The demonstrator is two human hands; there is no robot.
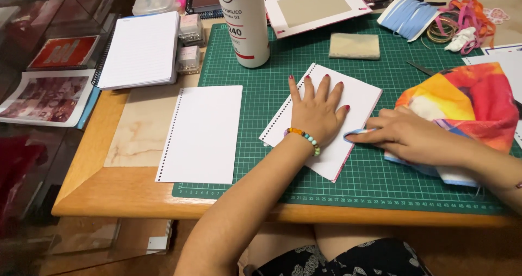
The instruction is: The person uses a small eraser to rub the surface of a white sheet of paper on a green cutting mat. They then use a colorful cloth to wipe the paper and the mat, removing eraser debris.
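On green cutting mat [304, 64], head view: left hand [315, 113], fingers [312, 88] spread flat, pressing white punched sheet [356, 99] beneath palm; grips nothing. Right hand [405, 135], fingers extended together, tips pinching pale blue cloth [356, 131] at sheet's right edge, just beside left thumb. Colourful fabric [467, 99] lies behind right hand.

Two punched white sheets [202, 133] [356, 99] lie on the counter [92, 194]. One green cutting mat [380, 183], one white bottle [244, 23] and one spiral notebook [140, 50] are present. Two hands [315, 113] [405, 135] are in view.
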